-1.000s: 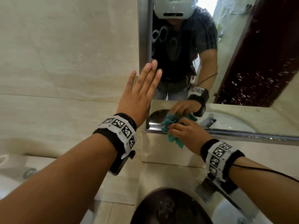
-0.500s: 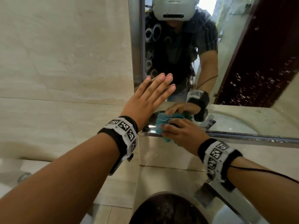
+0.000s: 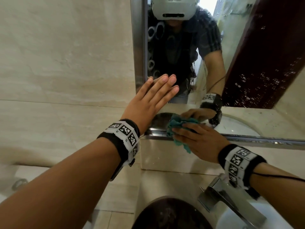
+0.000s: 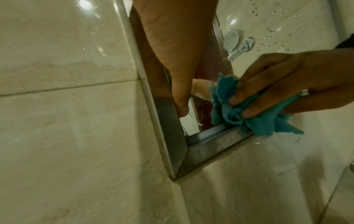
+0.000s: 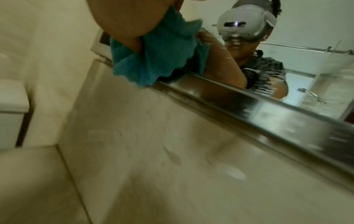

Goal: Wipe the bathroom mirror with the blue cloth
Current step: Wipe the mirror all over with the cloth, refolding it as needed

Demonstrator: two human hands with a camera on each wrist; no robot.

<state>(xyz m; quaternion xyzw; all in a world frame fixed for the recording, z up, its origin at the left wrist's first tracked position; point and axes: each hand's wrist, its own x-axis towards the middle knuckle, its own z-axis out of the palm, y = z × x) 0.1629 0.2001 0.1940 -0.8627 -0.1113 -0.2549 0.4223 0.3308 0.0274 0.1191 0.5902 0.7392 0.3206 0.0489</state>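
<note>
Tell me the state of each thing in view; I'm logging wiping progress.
blue cloth: bunched, pressed on the glass at the lower left corner.
mirror: spotted with droplets on the right.
right hand: grips the cloth.
left hand: flat, fingers straight, at the mirror's left edge.

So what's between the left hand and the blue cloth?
Only bare mirror glass separates left hand and blue cloth, shown in the left wrist view.
</note>
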